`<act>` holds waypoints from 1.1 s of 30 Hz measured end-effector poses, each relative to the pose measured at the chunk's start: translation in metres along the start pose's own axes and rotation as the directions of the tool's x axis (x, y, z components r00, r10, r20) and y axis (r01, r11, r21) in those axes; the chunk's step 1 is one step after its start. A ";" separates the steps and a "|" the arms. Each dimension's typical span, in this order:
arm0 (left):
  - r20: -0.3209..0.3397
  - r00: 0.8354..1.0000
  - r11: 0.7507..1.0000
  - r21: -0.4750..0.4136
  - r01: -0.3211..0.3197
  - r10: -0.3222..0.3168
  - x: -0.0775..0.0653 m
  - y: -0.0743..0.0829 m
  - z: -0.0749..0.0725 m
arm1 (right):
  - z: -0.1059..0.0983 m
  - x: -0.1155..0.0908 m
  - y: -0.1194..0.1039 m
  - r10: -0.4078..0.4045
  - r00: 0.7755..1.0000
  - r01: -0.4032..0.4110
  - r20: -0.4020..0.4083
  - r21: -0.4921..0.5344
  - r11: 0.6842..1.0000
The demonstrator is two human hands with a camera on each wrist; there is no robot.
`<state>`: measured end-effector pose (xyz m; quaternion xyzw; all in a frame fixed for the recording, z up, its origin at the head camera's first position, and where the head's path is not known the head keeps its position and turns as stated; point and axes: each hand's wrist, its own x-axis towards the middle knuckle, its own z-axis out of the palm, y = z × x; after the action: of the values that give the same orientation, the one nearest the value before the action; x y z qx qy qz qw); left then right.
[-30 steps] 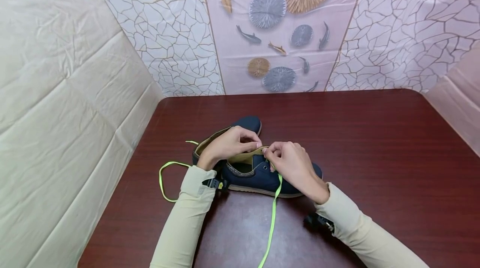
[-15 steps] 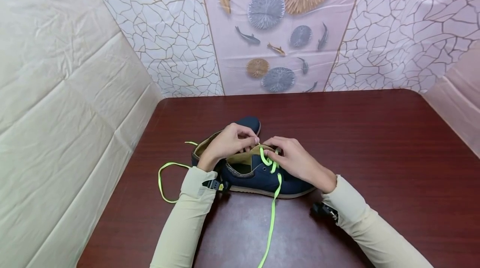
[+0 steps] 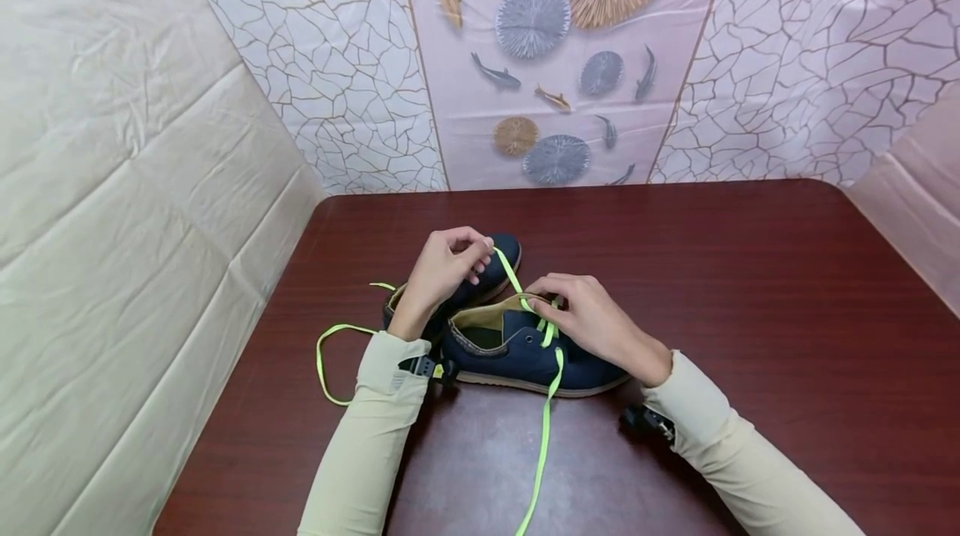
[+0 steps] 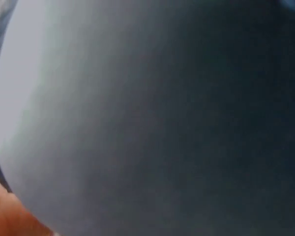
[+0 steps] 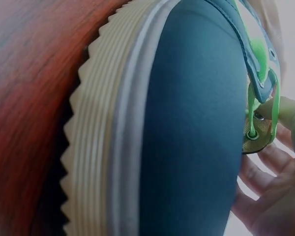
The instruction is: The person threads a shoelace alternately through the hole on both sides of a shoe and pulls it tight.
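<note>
A navy shoe with a tan lining lies on its sole, toe to the right. Its lime-green shoelace runs through part of the eyelets. My left hand pinches one lace end above the shoe's far side and draws it taut. Thumb and fingers of my right hand grip the far eyelet flap, thumb on top and fingers behind, as the right wrist view shows. The lace's other end hangs over the near side onto the table. A dark, blurred surface fills most of the left wrist view.
A second navy shoe lies just behind, partly covered by my left hand. Its loose green lace loops on the table to the left. The reddish-brown table meets a patterned sheet at the back.
My left hand has moved up and left, pulling a length of lace out of the far eyelet. My right hand shifted slightly right, then stayed at the flap.
</note>
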<state>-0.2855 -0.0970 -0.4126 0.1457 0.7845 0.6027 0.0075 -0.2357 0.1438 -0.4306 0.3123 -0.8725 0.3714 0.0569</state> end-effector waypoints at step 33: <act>-0.318 0.948 1.000 0.023 -0.009 0.015 -0.001 0.004 -0.007 | -0.013 0.000 0.002 -0.054 0.995 0.053 0.083 0.015 0.998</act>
<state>-0.2853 -0.1031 -0.4072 0.0515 0.7810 0.6099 -0.1243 -0.2383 0.1533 -0.4226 0.3512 -0.8629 0.3622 0.0284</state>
